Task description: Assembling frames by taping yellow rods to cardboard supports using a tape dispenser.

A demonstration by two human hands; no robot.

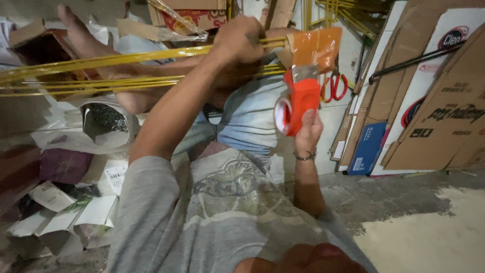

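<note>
Rod bundle: long yellow rods [126, 58] run from the left edge of the view to the upper centre, lying across the person's lap and raised above the floor.
Tape strip: a brownish translucent tape [316, 48] stretches from the dispenser up onto the right end of the rod bundle.
Tape dispenser: an orange-red handheld dispenser [298, 103] with a roll on its side sits just right of the rod ends, upright, below the tape strip.
Left hand: the left hand [240, 40] has its fingers clenched around the rods near their right end.
Right hand: the right hand [307, 132] has its fingers wrapped around the dispenser's handle from below; a thin bracelet [304, 156] circles the wrist.
Scissors: red-handled scissors [334, 86] lie just behind the dispenser.
Cardboard: flattened cartons [439, 116] lean at the right, with a blue box [367, 149] at their foot.
Floor: bare concrete floor [404, 222] at lower right; torn paper and packaging [76, 207] are heaped at left.
</note>
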